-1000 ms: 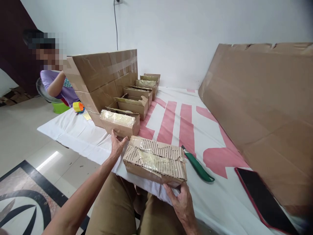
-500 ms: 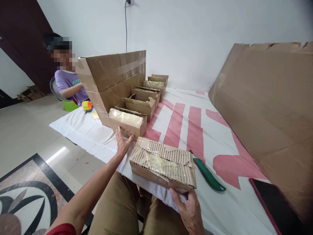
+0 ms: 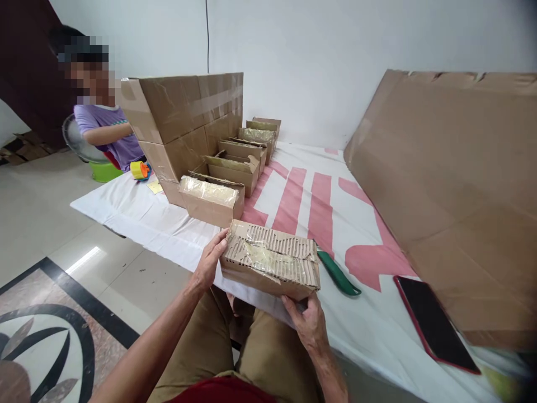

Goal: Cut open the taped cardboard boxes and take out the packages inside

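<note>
Holding the torn cardboard box [image 3: 268, 274] at the near edge of the table [image 3: 369, 330], the left hand [image 3: 211, 260] is clamped on its left end, the right hand [image 3: 309, 320] on its near right corner. Better to press evenly, spare the torn top, and avoid the green-handled knife [image 3: 339, 274] just beside.

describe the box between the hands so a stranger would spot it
Find the pink-and-white cloth. At its near edge, the left hand and right hand hold a cardboard box. Unlike the row of boxes beyond, its top shows bare, torn ridges.
</note>
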Tool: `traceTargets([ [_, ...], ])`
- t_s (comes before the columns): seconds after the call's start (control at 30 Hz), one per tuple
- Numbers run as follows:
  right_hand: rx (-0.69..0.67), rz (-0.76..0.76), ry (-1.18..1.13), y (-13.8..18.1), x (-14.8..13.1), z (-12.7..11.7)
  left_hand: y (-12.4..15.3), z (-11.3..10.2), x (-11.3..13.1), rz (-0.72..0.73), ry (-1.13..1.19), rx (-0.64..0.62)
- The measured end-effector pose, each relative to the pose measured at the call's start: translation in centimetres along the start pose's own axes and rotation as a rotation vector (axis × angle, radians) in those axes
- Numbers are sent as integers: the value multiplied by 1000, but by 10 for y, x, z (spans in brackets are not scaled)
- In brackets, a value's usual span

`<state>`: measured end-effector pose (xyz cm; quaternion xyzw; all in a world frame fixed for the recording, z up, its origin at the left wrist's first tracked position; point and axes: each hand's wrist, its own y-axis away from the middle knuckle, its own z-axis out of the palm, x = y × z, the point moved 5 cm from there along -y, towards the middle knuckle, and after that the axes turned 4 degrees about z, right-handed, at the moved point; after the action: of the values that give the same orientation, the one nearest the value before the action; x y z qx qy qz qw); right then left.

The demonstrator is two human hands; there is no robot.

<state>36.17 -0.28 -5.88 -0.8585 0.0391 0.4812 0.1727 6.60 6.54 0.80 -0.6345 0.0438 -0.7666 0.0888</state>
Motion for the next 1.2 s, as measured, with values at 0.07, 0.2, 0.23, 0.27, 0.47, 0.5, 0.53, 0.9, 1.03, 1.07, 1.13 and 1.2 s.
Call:
traceTargets([
  [0.07,-36,21,-55,3,-8,-3,7,6,4,19,61,11],
  [0.2,-82,39,-77,17,-20,-8,18,4,11,-12,35,48],
  [0.23,-97,35,-76,21,-21,-11,21,4,11,-33,19,62],
  [0.27,-119,32,-79,23,-21,-14,24,3,11,-55,8,82],
  [0.47,-222,-24,-97,7,-20,-63,32,7,5,-85,45,200],
  [0.5,-190,-41,-51,-2,-20,-74,33,7,4,-84,47,209],
  [0.53,-148,-55,17,-12,-21,-83,33,6,3,-84,45,215],
  [0.9,-8,-87,590,-97,11,-72,38,4,22,31,-134,243],
  [1.03,35,-120,530,-98,7,-87,34,8,54,267,-386,207],
  [1.07,54,-121,503,-97,1,-96,32,11,61,322,-455,177],
  [1.13,77,-98,409,-95,-20,-115,26,18,67,380,-564,108],
  [1.2,32,-52,240,-90,-51,-127,22,24,63,374,-626,53],
])
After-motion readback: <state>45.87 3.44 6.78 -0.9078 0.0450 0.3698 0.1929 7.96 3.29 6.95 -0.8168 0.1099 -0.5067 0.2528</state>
